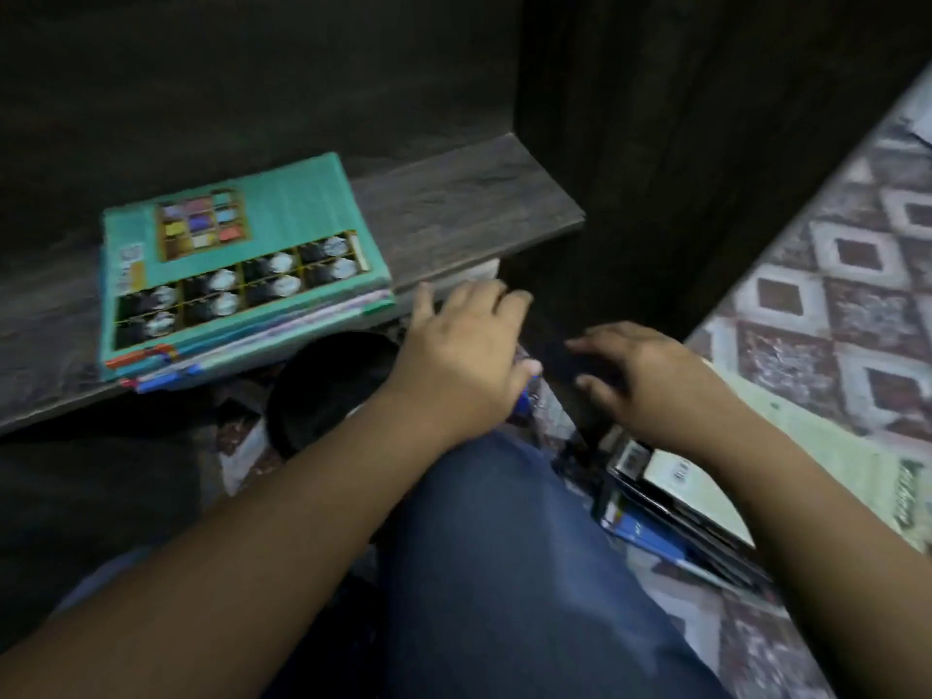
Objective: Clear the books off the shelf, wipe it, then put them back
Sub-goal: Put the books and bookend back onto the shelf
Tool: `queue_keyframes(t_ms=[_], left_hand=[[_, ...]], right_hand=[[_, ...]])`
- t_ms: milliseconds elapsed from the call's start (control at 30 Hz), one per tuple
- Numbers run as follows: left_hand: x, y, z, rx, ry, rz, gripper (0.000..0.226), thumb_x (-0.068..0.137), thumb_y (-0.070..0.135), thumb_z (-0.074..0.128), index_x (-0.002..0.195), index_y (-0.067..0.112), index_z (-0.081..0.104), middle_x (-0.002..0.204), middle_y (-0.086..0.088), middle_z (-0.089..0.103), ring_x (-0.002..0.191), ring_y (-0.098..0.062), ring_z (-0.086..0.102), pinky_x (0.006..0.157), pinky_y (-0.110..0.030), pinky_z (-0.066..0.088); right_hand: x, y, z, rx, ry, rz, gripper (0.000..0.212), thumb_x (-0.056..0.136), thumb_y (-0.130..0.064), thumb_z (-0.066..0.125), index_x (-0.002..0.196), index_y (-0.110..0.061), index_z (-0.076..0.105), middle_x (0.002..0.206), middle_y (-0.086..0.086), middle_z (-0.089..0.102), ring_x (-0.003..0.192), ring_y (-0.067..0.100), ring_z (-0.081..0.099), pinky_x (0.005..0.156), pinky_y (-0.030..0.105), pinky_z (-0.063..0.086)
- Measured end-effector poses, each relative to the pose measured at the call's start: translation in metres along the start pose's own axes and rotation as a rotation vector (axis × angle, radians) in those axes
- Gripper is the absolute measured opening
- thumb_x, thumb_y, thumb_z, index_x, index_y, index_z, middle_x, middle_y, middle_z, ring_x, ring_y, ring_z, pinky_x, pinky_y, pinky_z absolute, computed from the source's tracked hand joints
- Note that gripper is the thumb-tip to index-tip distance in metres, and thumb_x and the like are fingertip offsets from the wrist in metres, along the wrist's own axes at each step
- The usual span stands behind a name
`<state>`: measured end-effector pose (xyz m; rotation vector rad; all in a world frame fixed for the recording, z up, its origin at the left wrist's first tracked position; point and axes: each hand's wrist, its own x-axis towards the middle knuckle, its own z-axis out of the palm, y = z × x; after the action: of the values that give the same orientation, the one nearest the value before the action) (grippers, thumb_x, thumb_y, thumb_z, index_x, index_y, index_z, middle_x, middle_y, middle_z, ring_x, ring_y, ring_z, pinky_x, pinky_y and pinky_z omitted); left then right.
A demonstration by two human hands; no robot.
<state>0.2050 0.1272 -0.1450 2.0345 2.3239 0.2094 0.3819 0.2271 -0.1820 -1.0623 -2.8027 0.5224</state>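
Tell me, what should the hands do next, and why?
Probably lower the right hand onto the books on the floor and grip one. Both hands look empty, the left hand hovers beside it, and the shelf shows bare room right of the teal stack. Whether it was wiped, I cannot tell.

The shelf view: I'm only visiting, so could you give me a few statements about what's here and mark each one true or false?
1. A stack of books lies flat on the shelf. True.
2. The top book has a red cover. False: the cover is teal.
3. The right hand grips a book. False: its fingers are spread and hold nothing.
4. Other books lie on the patterned floor. True.
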Motion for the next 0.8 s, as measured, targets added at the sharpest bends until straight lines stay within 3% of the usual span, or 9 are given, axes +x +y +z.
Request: queue_keyframes(t_ms=[133, 267, 400, 533, 633, 800], left_hand=[[0.033, 0.077, 0.029, 0.054, -0.190, 0.223, 0.062, 0.091, 0.046, 0.053, 0.144, 0.021, 0.032, 0.142, -0.004, 0.037, 0.134, -0.025, 0.034, 0.112, -0.052, 0.022], [0.056, 0.137, 0.059, 0.137, -0.263, 0.370, 0.054, 0.091, 0.042, 0.057, 0.136, 0.019, 0.040, 0.133, -0.007, 0.044, 0.122, -0.028, 0.045, 0.099, -0.047, 0.035], [0.062, 0.184, 0.094, 0.202, -0.444, 0.464, 0.048, 0.089, 0.036, 0.062, 0.130, 0.020, 0.043, 0.129, -0.007, 0.046, 0.120, -0.028, 0.047, 0.090, -0.042, 0.037], [0.050, 0.200, 0.129, 0.251, -0.559, 0.482, 0.060, 0.084, 0.027, 0.070, 0.134, 0.020, 0.037, 0.129, -0.007, 0.042, 0.121, -0.025, 0.043, 0.093, -0.038, 0.037], [0.044, 0.182, 0.147, 0.242, -0.481, 0.498, 0.076, 0.078, 0.025, 0.074, 0.140, 0.019, 0.031, 0.132, -0.008, 0.041, 0.121, -0.024, 0.041, 0.095, -0.040, 0.040], [0.057, 0.165, 0.151, 0.190, -0.479, 0.469, 0.070, 0.078, 0.026, 0.074, 0.137, 0.019, 0.036, 0.132, -0.006, 0.043, 0.122, -0.023, 0.042, 0.097, -0.040, 0.042]], right_hand=[[-0.076, 0.070, -0.001, -0.044, -0.089, 0.269, 0.039, 0.087, -0.024, 0.066, 0.126, -0.021, 0.062, 0.129, 0.007, 0.058, 0.116, 0.029, 0.055, 0.096, 0.037, 0.045], [-0.127, 0.113, 0.012, -0.075, -0.225, 0.433, 0.049, 0.087, -0.037, 0.065, 0.134, -0.027, 0.053, 0.144, 0.006, 0.044, 0.127, 0.027, 0.046, 0.103, 0.038, 0.040], [-0.152, 0.133, 0.036, -0.111, -0.277, 0.512, 0.083, 0.076, -0.050, 0.073, 0.146, -0.027, 0.035, 0.155, 0.010, 0.024, 0.137, 0.029, 0.033, 0.107, 0.039, 0.037], [-0.164, 0.139, 0.073, -0.201, -0.265, 0.533, 0.117, 0.065, -0.058, 0.077, 0.151, -0.025, 0.006, 0.157, 0.017, 0.005, 0.145, 0.035, 0.012, 0.115, 0.048, 0.019], [-0.168, 0.140, 0.089, -0.265, -0.190, 0.536, 0.113, 0.069, -0.044, 0.081, 0.152, -0.022, 0.007, 0.158, 0.020, 0.010, 0.145, 0.038, 0.012, 0.114, 0.050, 0.019], [-0.159, 0.147, 0.073, -0.180, -0.212, 0.502, 0.096, 0.078, -0.027, 0.075, 0.150, -0.022, 0.011, 0.156, 0.018, 0.011, 0.143, 0.036, 0.016, 0.114, 0.046, 0.023]])
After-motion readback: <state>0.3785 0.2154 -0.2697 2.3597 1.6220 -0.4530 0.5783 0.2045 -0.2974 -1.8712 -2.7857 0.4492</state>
